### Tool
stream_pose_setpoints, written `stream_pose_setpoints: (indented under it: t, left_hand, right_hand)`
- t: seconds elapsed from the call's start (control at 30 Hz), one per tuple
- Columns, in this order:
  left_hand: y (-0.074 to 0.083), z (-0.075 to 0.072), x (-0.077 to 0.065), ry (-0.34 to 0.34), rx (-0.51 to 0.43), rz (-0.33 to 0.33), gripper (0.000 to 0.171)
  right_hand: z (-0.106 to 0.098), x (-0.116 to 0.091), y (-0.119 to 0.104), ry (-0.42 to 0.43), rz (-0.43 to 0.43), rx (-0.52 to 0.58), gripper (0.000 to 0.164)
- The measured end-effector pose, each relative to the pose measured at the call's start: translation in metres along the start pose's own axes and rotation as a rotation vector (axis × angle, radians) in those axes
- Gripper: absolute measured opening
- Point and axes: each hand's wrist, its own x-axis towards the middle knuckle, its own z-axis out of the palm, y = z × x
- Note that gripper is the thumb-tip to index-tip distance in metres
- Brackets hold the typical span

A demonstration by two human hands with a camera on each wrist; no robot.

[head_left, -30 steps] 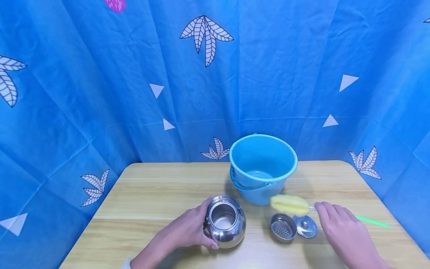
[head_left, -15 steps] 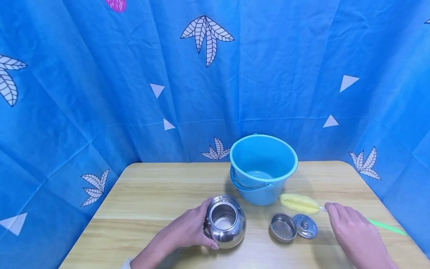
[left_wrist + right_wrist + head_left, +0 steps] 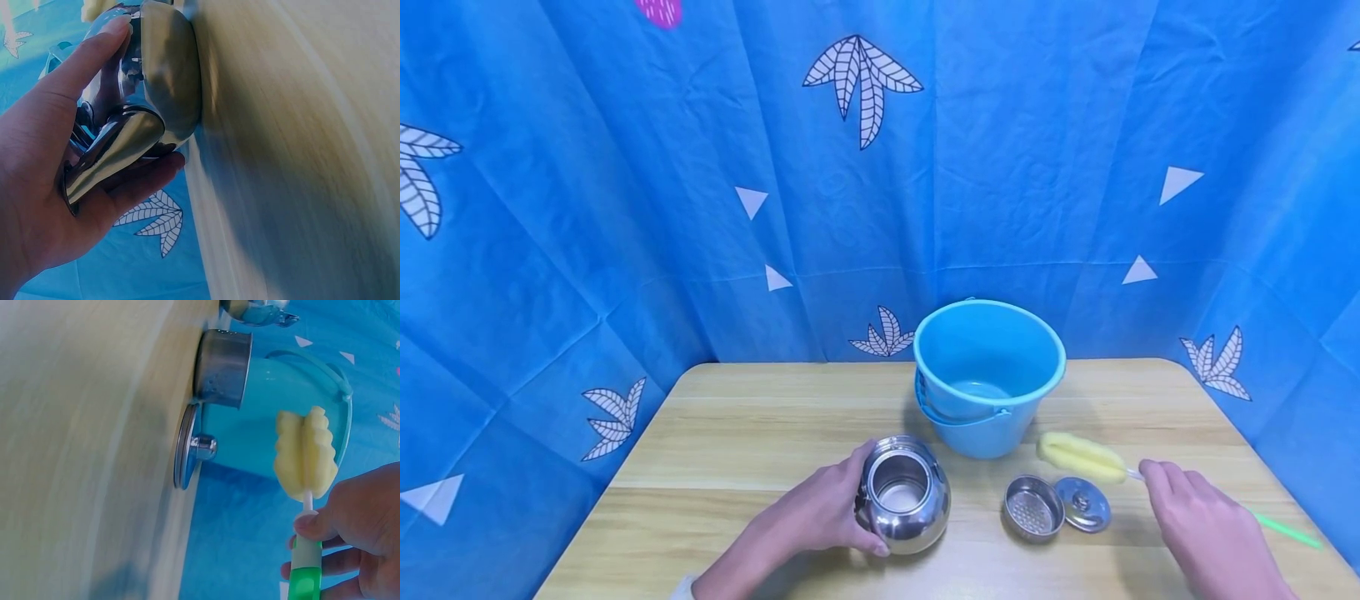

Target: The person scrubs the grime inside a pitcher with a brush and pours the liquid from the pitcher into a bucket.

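Note:
My left hand (image 3: 823, 510) holds a round, shiny steel teapot (image 3: 917, 527) from its left side. The pot stands upright on the table, lidless, its mouth facing up. In the left wrist view its spout (image 3: 119, 150) passes between the thumb and the fingers. My right hand (image 3: 1213, 529) grips a sponge bottle brush (image 3: 306, 453) by its white and green handle. The yellow sponge head points left, held up over the table behind the lid. A steel strainer cup (image 3: 1032, 512) with a perforated bottom sits right of the pot, and the knobbed steel lid (image 3: 1084, 505) lies next to it.
A light blue bucket (image 3: 988, 429) stands behind the pot and strainer, its handle hanging down in front. The wooden table (image 3: 760, 417) ends at a blue patterned curtain (image 3: 1030, 167) at the back and sides.
My right hand has moved right and slightly toward me with the brush, taking the sponge head away from above the strainer. The left hand and teapot have stayed put.

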Motion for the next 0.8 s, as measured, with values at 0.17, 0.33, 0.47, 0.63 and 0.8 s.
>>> stream_pose_setpoints:
  t: [0.17, 0.33, 0.47, 0.63, 0.8]
  left_hand:
    - [0.000, 0.000, 0.000, 0.001, -0.002, 0.002, 0.135]
    - [-0.001, 0.001, 0.000, 0.005, -0.009, 0.012, 0.135]
    - [-0.001, 0.001, -0.001, 0.008, -0.013, 0.016, 0.135]
    - [-0.002, 0.002, -0.001, 0.007, -0.021, 0.018, 0.136]
    - [-0.001, 0.001, 0.000, 0.006, -0.023, 0.013, 0.136]
  right_hand:
    - [0.004, -0.003, 0.004, -0.010, 0.021, -0.022, 0.047]
    - [0.005, -0.008, 0.006, -0.122, 0.094, -0.014, 0.042]
    - [0.006, -0.009, 0.010, -0.222, 0.140, 0.001, 0.041]
    - [0.008, -0.008, 0.015, -0.270, 0.166, 0.021, 0.041]
    - [0.012, -0.009, 0.019, -0.283, 0.192, 0.041, 0.037]
